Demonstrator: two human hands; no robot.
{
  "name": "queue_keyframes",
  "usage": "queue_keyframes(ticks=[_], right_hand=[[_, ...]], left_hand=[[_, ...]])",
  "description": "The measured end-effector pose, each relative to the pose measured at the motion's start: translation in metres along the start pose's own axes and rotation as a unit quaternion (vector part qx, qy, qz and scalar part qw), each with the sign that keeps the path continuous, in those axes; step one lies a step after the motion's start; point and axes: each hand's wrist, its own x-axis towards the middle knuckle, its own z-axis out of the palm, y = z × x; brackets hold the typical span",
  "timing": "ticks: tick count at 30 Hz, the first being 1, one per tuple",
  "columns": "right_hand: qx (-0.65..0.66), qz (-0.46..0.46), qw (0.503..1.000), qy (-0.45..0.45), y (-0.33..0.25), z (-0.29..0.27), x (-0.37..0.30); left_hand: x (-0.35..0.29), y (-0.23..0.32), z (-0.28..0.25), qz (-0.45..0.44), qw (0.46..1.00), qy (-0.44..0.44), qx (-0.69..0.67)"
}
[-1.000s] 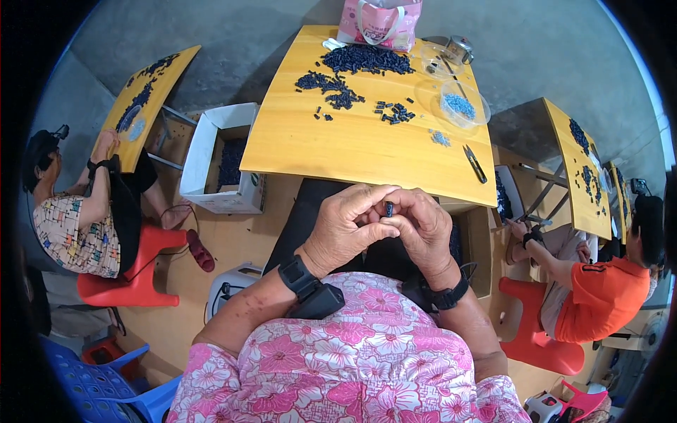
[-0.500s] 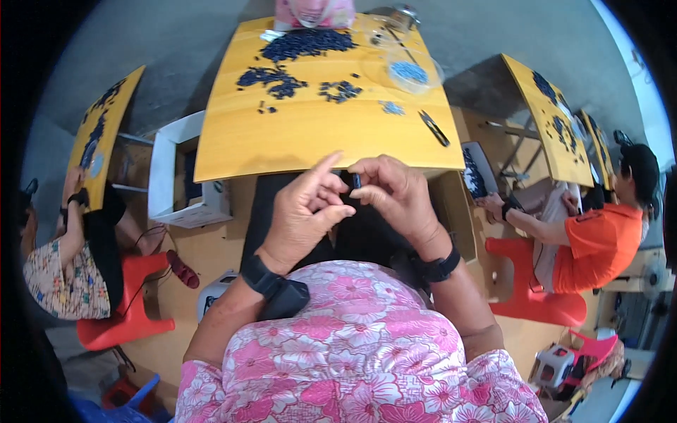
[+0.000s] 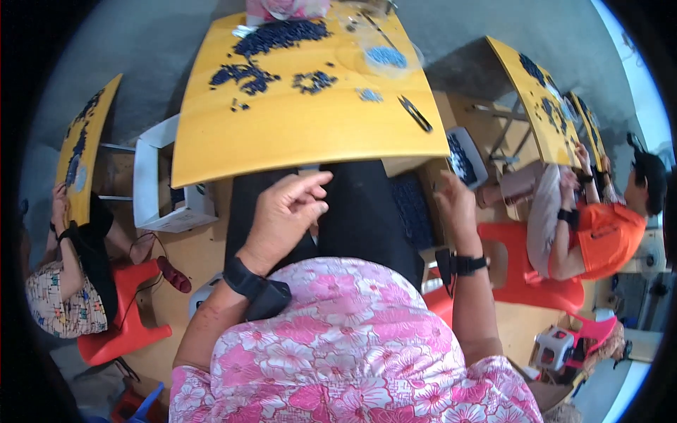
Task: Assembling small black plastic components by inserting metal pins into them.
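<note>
My left hand point(image 3: 285, 215) is over my lap just off the table's front edge. Its index finger reaches out while the others curl in, and whatever lies inside the curl is hidden. Out to the right, past the table corner, is my right hand point(image 3: 458, 204), somewhat blurred, with thumb and index finger apart and no piece visible between them. Beside it, lower down, a box point(image 3: 412, 211) holds many dark blue pieces. On the yellow table point(image 3: 303, 137) lie piles of small dark pieces point(image 3: 282, 35), a few light blue bits point(image 3: 369, 94) and black thread snips point(image 3: 415, 114).
A clear tub point(image 3: 385, 58) of light blue bits and a pink bag point(image 3: 285, 8) stand at the table's far side. A white carton point(image 3: 159, 176) is left of it, a white tray point(image 3: 469, 158) right. Co-workers sit at tables on both sides, one in an orange shirt point(image 3: 610, 240).
My right hand has moved away from my left, rightward past the table corner; the small dark piece it pinched is no longer visible. The view has shifted slightly. The orange-shirted co-worker's hands left the tray.
</note>
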Motion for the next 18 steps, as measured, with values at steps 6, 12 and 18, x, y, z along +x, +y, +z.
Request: queue_keyframes(ticks=[6,12,18], right_hand=[[0.153,0.132,0.978,-0.055,-0.027,0.022,0.005],[0.213,0.078,0.973,-0.05,-0.086,0.04,0.057],[0.245,0.027,0.965,-0.086,-0.105,0.084,0.114]], left_hand=[[0.007,-0.01,-0.003,0.001,0.999,0.002,0.049],[0.025,-0.019,-0.013,0.017,0.998,0.009,0.062],[0.057,-0.024,-0.033,0.109,0.978,0.035,0.177]])
